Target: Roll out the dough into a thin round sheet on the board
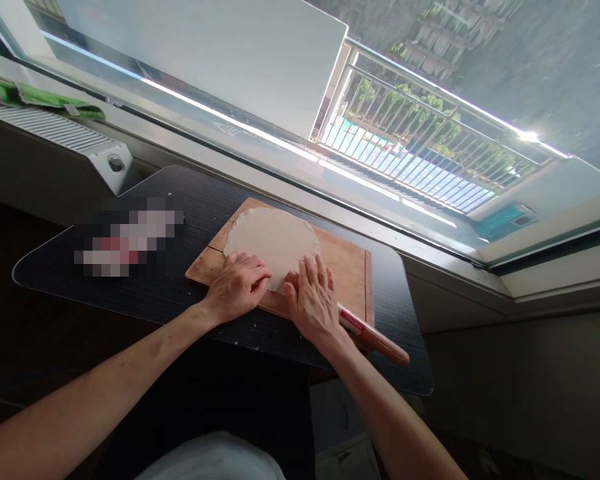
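A flat round sheet of pale dough (273,238) lies on a wooden board (350,267). A wooden rolling pin (375,338) lies across the board's near edge, its right end sticking out past my wrist. My left hand (237,287) rests palm down on the pin at the dough's near edge, fingers curled. My right hand (313,300) presses flat on the pin beside it, fingers straight and together. Most of the pin is hidden under both hands.
The board sits on a dark ribbed mat (190,213) on a low surface under a large window (380,100). A blurred-out object (127,243) lies left of the board. A white radiator (70,137) with a green cloth (40,97) stands at far left.
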Action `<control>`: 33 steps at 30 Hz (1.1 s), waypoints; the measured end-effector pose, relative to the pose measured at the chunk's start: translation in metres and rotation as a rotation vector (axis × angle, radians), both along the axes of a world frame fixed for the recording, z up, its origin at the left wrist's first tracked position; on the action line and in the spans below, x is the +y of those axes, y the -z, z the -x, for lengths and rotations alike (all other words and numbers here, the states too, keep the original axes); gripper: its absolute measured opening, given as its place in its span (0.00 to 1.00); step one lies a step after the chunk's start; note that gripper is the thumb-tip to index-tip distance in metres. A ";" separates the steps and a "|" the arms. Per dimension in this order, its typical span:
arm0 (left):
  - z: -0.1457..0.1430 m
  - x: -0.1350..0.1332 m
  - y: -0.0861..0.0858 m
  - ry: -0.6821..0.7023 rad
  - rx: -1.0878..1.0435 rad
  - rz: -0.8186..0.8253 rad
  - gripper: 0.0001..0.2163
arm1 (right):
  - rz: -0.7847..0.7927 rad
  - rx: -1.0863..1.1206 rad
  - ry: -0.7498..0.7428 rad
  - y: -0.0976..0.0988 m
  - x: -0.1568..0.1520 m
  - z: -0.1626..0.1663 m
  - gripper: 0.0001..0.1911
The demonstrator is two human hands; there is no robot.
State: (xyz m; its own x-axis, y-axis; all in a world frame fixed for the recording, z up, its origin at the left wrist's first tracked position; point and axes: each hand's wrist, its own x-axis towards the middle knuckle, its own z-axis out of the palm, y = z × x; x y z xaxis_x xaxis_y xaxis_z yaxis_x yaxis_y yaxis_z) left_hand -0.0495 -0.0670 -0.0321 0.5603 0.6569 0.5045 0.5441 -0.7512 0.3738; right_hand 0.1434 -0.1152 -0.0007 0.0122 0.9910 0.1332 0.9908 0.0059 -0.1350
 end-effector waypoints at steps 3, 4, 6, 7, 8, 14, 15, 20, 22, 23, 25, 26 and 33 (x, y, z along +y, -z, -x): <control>0.000 -0.001 -0.001 0.004 -0.002 -0.012 0.08 | -0.016 0.004 0.079 -0.002 0.016 -0.012 0.28; 0.000 -0.001 -0.001 0.002 -0.003 -0.013 0.08 | 0.006 0.028 0.166 -0.005 0.029 -0.022 0.28; 0.000 -0.001 -0.002 -0.007 -0.001 -0.012 0.08 | 0.046 0.079 0.326 -0.010 0.053 -0.039 0.28; 0.000 -0.001 -0.002 -0.011 0.002 -0.011 0.08 | 0.064 0.093 0.356 -0.012 0.058 -0.043 0.27; 0.000 -0.001 -0.002 -0.016 0.005 -0.009 0.09 | 0.080 0.099 0.342 -0.011 0.057 -0.042 0.27; -0.001 -0.002 -0.002 -0.013 0.014 0.000 0.08 | 0.012 0.044 0.072 0.002 0.017 -0.014 0.25; -0.001 -0.002 -0.002 -0.013 0.012 0.001 0.08 | 0.013 0.052 0.121 0.001 0.024 -0.019 0.25; -0.001 -0.002 -0.002 -0.018 -0.008 -0.010 0.08 | -0.046 0.096 0.433 -0.014 0.077 -0.067 0.23; -0.001 -0.002 -0.002 -0.015 -0.009 -0.006 0.08 | -0.133 0.052 0.368 -0.019 0.074 -0.076 0.22; -0.001 -0.002 -0.003 -0.012 -0.009 -0.003 0.08 | -0.162 0.031 0.331 -0.020 0.065 -0.077 0.22; -0.001 -0.001 -0.003 -0.004 -0.010 0.006 0.08 | -0.175 -0.011 0.279 -0.017 0.040 -0.076 0.22; -0.001 -0.001 -0.003 -0.001 -0.010 0.011 0.08 | -0.165 -0.036 0.266 -0.015 0.025 -0.076 0.23; -0.004 -0.002 -0.011 -0.053 -0.081 0.048 0.09 | 0.009 -0.175 0.284 -0.003 -0.006 -0.076 0.25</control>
State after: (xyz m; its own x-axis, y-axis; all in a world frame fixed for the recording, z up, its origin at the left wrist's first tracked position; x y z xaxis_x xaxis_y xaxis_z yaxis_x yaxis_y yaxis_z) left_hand -0.0454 -0.0689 -0.0214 0.4824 0.7094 0.5139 0.5491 -0.7020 0.4536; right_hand 0.2191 -0.1214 0.0018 0.2661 0.9524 0.1485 0.9608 -0.2745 0.0387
